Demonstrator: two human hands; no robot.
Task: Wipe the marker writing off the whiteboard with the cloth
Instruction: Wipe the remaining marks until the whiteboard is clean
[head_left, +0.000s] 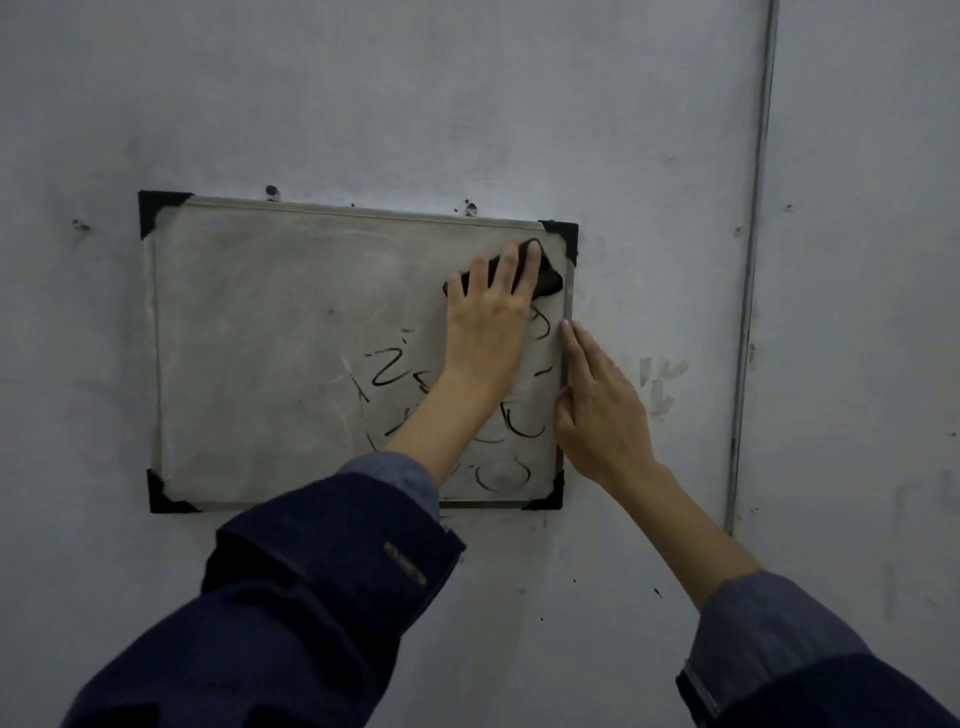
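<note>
A small whiteboard with black corner caps hangs on a grey wall. Its left and upper parts are smeared grey; black marker strokes remain in the lower right. My left hand lies flat with straight fingers, pressing a dark cloth against the board near its upper right corner. Most of the cloth is hidden under the fingers. My right hand rests with straight fingers along the board's right frame edge.
The grey wall surrounds the board, with two hooks at its top edge. A thin vertical pipe runs down the wall to the right. Pale tape scraps stick beside the right hand.
</note>
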